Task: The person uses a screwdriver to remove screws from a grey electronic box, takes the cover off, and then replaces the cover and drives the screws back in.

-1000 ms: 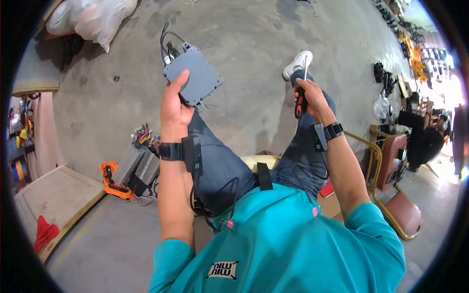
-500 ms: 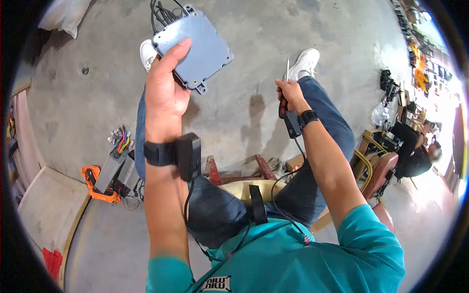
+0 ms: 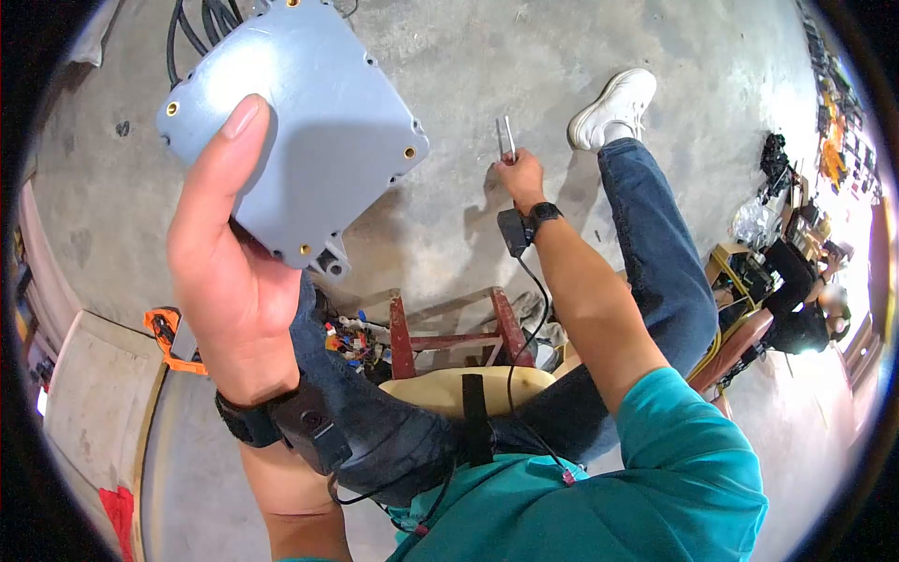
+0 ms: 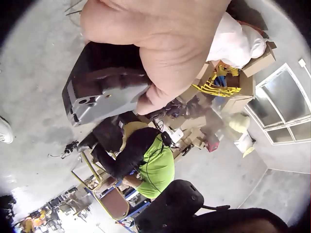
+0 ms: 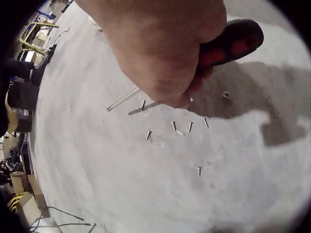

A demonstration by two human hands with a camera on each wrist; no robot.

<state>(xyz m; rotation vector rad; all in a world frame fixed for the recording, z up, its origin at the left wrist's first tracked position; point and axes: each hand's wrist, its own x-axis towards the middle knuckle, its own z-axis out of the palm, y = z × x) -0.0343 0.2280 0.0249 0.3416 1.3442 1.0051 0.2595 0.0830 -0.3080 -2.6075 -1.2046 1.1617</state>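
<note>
My left hand [image 3: 234,300] grips a flat grey-blue metal box [image 3: 328,150] by its edge, with the thumb lying across its broad face. Brass-coloured screw holes mark the box's corners, and black cables [image 3: 172,47] trail from its far side. In the left wrist view the dark side of the box [image 4: 107,104] shows beneath the palm. My right hand [image 3: 523,178] holds a screwdriver [image 5: 233,46] with a black and red handle, low over the concrete floor. Several small screws [image 5: 190,126] are scattered on the floor by the screwdriver's shaft [image 5: 121,100].
Between my legs are red stool legs [image 3: 400,332] and a bundle of coloured wires [image 3: 351,342]. An orange frame [image 3: 167,342] is at the left, near a pale board [image 3: 98,393]. Another person [image 3: 796,281] sits at the right by a chair.
The left hand has brought the box up closer to the head camera. My right hand has moved leftward with the screwdriver, away from the leg and down over the floor.
</note>
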